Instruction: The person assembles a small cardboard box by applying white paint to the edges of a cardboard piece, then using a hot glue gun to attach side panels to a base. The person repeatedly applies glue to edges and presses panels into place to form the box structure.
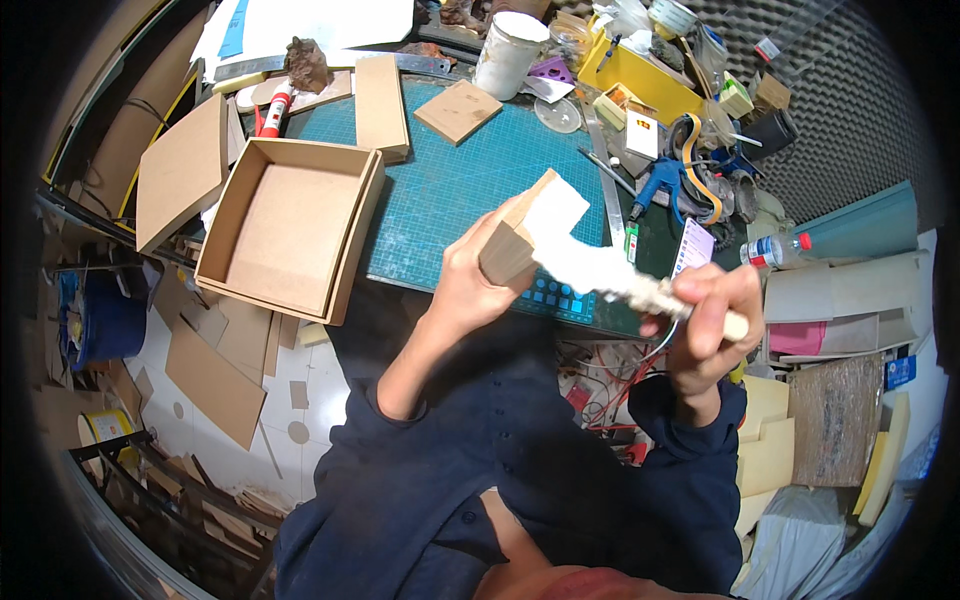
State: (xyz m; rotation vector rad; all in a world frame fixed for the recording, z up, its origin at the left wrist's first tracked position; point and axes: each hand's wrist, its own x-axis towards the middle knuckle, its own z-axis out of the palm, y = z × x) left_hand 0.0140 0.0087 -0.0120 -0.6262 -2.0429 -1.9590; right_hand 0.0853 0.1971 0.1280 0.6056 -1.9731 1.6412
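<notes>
My left hand (pixel 467 275) is wrapped round a tan fibreboard block (pixel 510 243), holding it up over the front edge of the cutting mat. The block's right-hand face looks white. Between the fingers of my right hand (pixel 712 315) is the pale handle of a brush (pixel 645 290), thickly caked in lumpy white. Its white end meets or overlaps the block's white face; I cannot tell where one stops. Left of my left hand sits an open fibreboard box (pixel 262 240), its inside bare.
A green cutting mat (pixel 430 225) covers the bench. Fibreboard panels (pixel 183 172) lie around the box. At the back stand a white-smeared tub (pixel 511 55) and a yellow bin (pixel 650 80). A blue glue gun (pixel 657 187), a phone (pixel 693 246) and a bottle (pixel 776 250) lie to the right.
</notes>
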